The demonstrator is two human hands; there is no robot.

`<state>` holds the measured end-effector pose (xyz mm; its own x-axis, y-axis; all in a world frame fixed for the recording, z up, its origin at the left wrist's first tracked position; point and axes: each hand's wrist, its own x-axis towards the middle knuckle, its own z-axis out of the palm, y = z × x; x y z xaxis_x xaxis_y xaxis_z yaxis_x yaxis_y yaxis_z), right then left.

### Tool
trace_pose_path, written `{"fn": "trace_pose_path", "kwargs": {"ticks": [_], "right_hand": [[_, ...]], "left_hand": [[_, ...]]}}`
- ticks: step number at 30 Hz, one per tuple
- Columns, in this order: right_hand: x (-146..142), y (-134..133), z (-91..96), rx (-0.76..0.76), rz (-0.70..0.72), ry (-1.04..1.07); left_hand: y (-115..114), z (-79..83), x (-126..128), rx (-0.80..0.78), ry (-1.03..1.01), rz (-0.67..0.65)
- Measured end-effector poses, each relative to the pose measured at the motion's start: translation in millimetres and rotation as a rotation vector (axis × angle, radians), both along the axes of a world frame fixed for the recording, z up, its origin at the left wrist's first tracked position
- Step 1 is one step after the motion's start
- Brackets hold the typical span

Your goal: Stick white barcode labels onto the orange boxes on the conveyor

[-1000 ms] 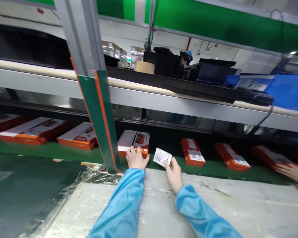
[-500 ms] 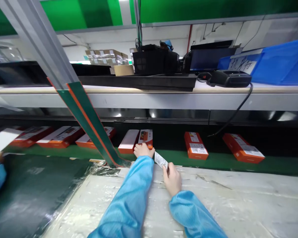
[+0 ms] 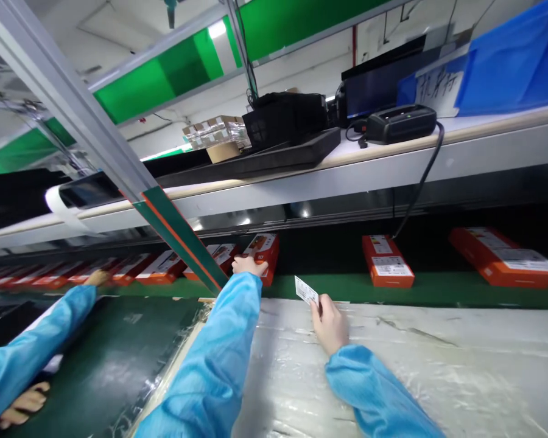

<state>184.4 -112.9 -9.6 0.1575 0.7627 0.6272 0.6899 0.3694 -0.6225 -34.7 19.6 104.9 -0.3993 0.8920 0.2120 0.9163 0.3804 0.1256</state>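
Observation:
My left hand (image 3: 250, 266) is closed on the near end of an orange box (image 3: 268, 255) with a printed picture on its top. That box looks tilted on the dark conveyor belt, and its left side is partly behind my fingers. Between the thumb and fingers of my right hand (image 3: 329, 323) is a small white printed label (image 3: 305, 290), held up over the near edge of the belt. To the right, a second orange box (image 3: 388, 263) with white stickers lies on the belt, apart from both hands.
Another orange box (image 3: 506, 258) lies farther right. A slanting metal post (image 3: 95, 115) stands left of my left arm. A co-worker's hand (image 3: 97, 278) reaches toward several boxes on the belt. A black cabled device (image 3: 399, 125) and blue bin (image 3: 511, 67) sit on the shelf.
My left hand has shifted left with the orange box, which now looks tilted. My right hand keeps the label. The view has tilted, and the co-worker's arm now reaches to the belt.

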Motion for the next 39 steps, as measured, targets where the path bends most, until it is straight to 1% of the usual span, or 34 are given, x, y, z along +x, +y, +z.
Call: {"fn": "trace_pose_path", "kwargs": {"ticks": [2, 5, 9, 14, 18, 25, 32, 34, 36, 39], "right_hand": [[-0.5, -0.2, 2.1, -0.001, -0.003, 0.003], [-0.5, -0.3, 4.5, -0.007, 0.002, 0.017], [-0.2, -1.0, 4.5, -0.027, 0.015, 0.032], [0.1, -1.4, 3.4, -0.069, 0.020, 0.037], [1.0, -1.3, 3.8, -0.080, 0.025, 0.028], [2.2, -9.1, 2.6, -0.081, -0.001, 0.051], [3.9, -11.4, -0.4, -0.136, -0.007, 0.095], [4.6, -10.4, -0.4, -0.157, -0.018, 0.110], [6.1, -8.9, 0.0, -0.178, -0.036, 0.132], [10.5, -5.1, 1.0, -0.207, -0.044, 0.194]], "left_hand": [[6.2, -0.9, -5.4, -0.073, 0.007, -0.014], [8.7, -6.1, -2.0, -0.111, 0.022, 0.012], [4.1, -10.7, 8.2, -0.119, 0.021, 0.068], [-5.6, -12.1, 17.2, -0.144, 0.018, 0.053], [-9.8, -17.6, 23.5, -0.167, 0.010, 0.036], [-5.1, -32.0, 30.9, -0.145, 0.035, -0.030], [-14.4, -65.1, 41.7, -0.060, 0.019, -0.103], [-16.3, -71.4, 45.7, -0.034, 0.006, -0.126], [-17.5, -73.8, 51.6, -0.006, 0.003, -0.128], [-21.4, -70.8, 63.7, 0.028, -0.001, -0.115]]}}
